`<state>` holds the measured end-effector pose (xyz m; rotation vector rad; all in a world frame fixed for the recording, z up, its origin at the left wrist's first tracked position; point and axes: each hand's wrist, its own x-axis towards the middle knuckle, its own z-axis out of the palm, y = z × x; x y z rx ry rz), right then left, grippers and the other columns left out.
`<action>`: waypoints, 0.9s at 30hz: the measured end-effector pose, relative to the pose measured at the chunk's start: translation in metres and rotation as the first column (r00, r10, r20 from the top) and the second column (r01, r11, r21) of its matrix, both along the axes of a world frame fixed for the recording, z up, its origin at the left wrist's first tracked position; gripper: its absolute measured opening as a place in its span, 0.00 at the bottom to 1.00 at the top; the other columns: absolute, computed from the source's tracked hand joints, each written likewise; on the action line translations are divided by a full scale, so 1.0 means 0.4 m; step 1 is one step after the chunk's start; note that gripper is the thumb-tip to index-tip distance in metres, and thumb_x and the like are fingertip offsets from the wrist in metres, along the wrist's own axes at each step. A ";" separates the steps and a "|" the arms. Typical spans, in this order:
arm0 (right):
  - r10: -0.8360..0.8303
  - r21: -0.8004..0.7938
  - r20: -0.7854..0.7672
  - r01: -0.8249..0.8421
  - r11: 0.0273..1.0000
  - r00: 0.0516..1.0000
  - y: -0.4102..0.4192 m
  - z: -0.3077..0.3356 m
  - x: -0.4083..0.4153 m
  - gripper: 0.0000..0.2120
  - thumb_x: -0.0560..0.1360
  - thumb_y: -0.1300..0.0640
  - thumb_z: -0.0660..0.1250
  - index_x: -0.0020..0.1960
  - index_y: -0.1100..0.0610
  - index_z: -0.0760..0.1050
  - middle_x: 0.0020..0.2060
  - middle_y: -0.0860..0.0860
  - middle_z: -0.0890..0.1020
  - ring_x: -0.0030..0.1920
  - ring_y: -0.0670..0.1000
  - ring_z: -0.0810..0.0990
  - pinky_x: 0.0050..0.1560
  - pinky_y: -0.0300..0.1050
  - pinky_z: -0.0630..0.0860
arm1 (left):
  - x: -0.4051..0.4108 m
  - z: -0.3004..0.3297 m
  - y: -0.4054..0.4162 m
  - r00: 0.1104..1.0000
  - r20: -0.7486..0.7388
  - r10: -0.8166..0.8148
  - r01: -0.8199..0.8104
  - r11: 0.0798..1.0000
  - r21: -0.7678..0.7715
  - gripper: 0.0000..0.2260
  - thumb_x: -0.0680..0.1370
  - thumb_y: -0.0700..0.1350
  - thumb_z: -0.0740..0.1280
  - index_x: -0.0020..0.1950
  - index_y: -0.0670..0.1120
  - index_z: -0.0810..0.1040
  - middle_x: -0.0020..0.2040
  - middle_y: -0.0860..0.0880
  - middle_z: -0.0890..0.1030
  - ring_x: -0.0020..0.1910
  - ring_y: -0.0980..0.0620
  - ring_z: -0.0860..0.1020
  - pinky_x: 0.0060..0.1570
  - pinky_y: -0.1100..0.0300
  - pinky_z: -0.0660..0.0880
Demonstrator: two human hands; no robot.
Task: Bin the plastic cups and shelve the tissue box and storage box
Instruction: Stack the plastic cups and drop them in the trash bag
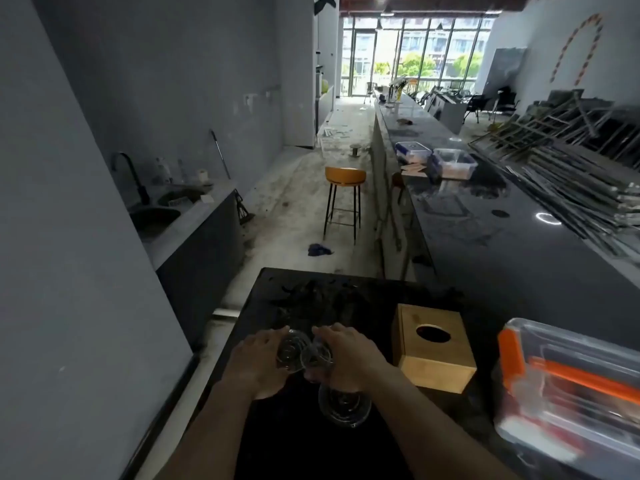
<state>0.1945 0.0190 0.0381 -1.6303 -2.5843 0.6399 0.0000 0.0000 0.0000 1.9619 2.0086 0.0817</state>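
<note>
Over the black countertop (277,445) both hands meet, each wrapped around a clear plastic cup. My left hand (258,367) grips one clear cup (289,351). My right hand (349,356) holds a second clear cup (320,355) pressed against the first. A third clear cup (344,407) stands on the counter just below my right wrist. To the right sits a wooden tissue box (433,348) with an oval hole in its top. At the far right stands a clear storage box (571,393) with orange clips.
A long dark counter (485,244) runs off to the right, carrying two lidded plastic containers (436,161) and stacked metal frames (571,181). An orange stool (344,199) and a blue rag (320,250) are in the aisle. A sink unit (162,216) lines the left wall.
</note>
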 end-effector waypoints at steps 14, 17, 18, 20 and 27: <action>-0.100 0.137 -0.196 0.128 0.982 0.975 0.023 -0.060 0.029 0.26 0.69 0.51 0.75 0.64 0.49 0.69 0.58 0.48 0.72 0.56 0.54 0.77 0.50 0.47 0.75 | 0.041 -0.044 0.030 0.987 0.036 0.155 -0.157 0.984 0.081 0.45 0.69 0.58 0.75 0.81 0.58 0.54 0.73 0.48 0.67 0.76 0.45 0.63 0.75 0.50 0.58; -0.138 0.092 -0.273 0.169 0.981 0.952 0.036 -0.052 0.042 0.28 0.66 0.50 0.78 0.60 0.50 0.68 0.56 0.48 0.72 0.53 0.52 0.76 0.52 0.50 0.77 | 0.045 -0.024 0.029 0.949 0.214 0.232 -0.254 0.964 0.082 0.42 0.66 0.48 0.78 0.76 0.57 0.64 0.67 0.49 0.66 0.63 0.45 0.75 0.65 0.49 0.72; -0.137 0.062 -0.295 0.162 0.985 0.946 0.039 -0.051 0.044 0.28 0.64 0.50 0.78 0.59 0.50 0.69 0.56 0.47 0.72 0.52 0.52 0.77 0.52 0.52 0.78 | 0.046 -0.017 0.031 0.920 0.294 0.261 -0.298 0.951 0.088 0.37 0.67 0.44 0.76 0.73 0.56 0.68 0.65 0.49 0.68 0.56 0.46 0.78 0.58 0.51 0.75; -0.113 0.011 -0.341 0.124 0.992 0.933 0.044 -0.049 0.047 0.28 0.63 0.48 0.80 0.58 0.49 0.71 0.56 0.47 0.73 0.54 0.53 0.77 0.53 0.53 0.79 | 0.045 -0.008 0.041 0.845 0.443 0.300 -0.379 0.920 0.099 0.28 0.67 0.41 0.74 0.65 0.57 0.75 0.60 0.50 0.75 0.49 0.48 0.81 0.49 0.55 0.75; -0.120 -0.031 -0.444 0.118 0.993 0.888 0.050 -0.032 0.063 0.31 0.59 0.44 0.81 0.58 0.49 0.74 0.58 0.48 0.78 0.57 0.53 0.80 0.53 0.54 0.82 | 0.086 0.058 0.061 0.589 0.786 0.186 -0.278 0.960 -0.019 0.19 0.70 0.32 0.76 0.57 0.48 0.82 0.49 0.50 0.86 0.44 0.53 0.84 0.38 0.66 0.80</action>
